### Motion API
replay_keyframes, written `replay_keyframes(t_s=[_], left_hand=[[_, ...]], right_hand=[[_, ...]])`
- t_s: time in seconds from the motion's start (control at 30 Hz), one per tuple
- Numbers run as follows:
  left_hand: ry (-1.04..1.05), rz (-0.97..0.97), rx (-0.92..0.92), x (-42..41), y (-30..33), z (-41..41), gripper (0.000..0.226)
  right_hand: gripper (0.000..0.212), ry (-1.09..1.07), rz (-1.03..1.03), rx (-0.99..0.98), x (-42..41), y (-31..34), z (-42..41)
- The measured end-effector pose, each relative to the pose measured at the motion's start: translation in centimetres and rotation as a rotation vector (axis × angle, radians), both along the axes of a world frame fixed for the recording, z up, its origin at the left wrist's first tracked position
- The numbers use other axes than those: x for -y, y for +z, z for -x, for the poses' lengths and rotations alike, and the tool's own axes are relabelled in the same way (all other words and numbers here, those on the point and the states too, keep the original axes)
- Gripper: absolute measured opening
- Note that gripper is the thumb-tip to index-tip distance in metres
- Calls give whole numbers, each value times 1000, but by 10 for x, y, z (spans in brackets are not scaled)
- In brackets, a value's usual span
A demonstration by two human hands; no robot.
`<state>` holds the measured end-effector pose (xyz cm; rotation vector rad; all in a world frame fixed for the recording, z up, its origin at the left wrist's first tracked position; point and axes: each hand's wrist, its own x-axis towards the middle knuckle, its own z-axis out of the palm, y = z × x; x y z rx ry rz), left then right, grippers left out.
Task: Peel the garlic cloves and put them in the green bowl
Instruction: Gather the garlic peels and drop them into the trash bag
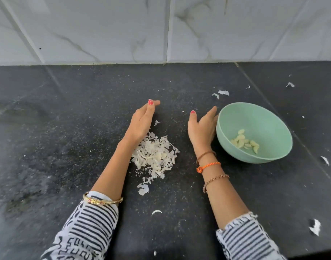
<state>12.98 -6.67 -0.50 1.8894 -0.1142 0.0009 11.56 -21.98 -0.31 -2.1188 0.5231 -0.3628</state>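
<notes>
The green bowl (269,117) stands on the dark counter at the right, tilted toward me, with several peeled garlic cloves (244,141) lying in its bottom. My right hand (202,130) stands on edge with straight fingers, its outer side touching the bowl's left wall. A heap of white garlic skins (154,155) lies between my forearms. My left hand (142,122) also stands on edge just beyond and left of the heap, fingers straight, holding nothing.
The black speckled counter (67,128) ends at a white marble-tiled wall (161,29). Loose skin scraps lie scattered: two behind the bowl (223,92), some at the right edge (315,227), one curl near me (156,212).
</notes>
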Motion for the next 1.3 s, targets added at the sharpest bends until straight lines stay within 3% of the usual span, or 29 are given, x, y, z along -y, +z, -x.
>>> replay_keyframes(t_s=[0.17, 0.3, 0.43, 0.63, 0.8, 0.97, 1.2, 1.3], left_hand=[[85, -9, 49, -5, 0, -7, 47], [68, -93, 18, -8, -1, -22, 47], [11, -104, -3, -5, 1, -35, 47], [-13, -97, 16, -12, -5, -31, 48], [-80, -216, 38, -16, -3, -23, 48], [-98, -258, 98, -21, -5, -11, 48], [-167, -151, 105, -35, -6, 35, 80], [-184, -37, 56, -40, -2, 63, 91]], right_hand=[[77, -155, -5, -41, 21, 0, -48], [77, -318, 152, -138, 40, -1, -79], [75, -292, 288, -192, 52, -1, -102], [44, 73, 517, -53, 45, -12, -117], [27, 390, 472, 72, 9, -14, -80], [38, 589, 418, -6, -23, -8, -40], [42, 912, 253, -32, -49, -1, 31], [41, 964, -65, -57, -40, 5, 54]])
